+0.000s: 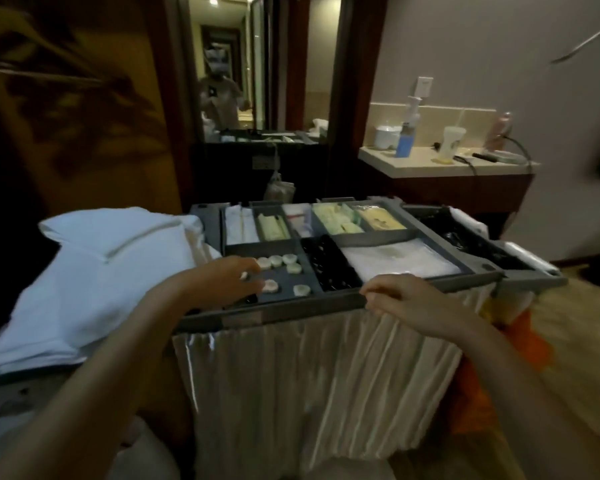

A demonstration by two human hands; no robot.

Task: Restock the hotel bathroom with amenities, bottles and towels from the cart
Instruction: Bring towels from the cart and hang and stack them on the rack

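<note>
Fingers (252, 268) of the left hand (222, 277) were curled downward over the near-left compartment of the cart's grey tray (291, 311). Their tips were just beside the small round amenities (275, 260) lying loose on that compartment's floor. Whether the fingers held one of these pieces could not be told, as motion blur obscured the tips. The right hand (406, 299) gripped the tray at its front rim, with its fingers (373, 294) curled over the edge.

In the head view, the tray was divided into compartments:
- Near row: the round amenities at left, small dark bottles (329, 263) in the middle, and flat white packets (399, 259) at right.
- Far row: white, pale green and yellow packets (336, 218).

Folded white towels (111, 271) were stacked to the left of the tray, touching its left side. A pleated beige fabric bag (309, 375) hung below the tray's front rim.

Beyond the cart, at right, the vanity surface (423, 164) carried a blue bottle (404, 142) and a pale cup (451, 140), well apart from the tray. A mirror (257, 64) stood behind the cart.
</note>
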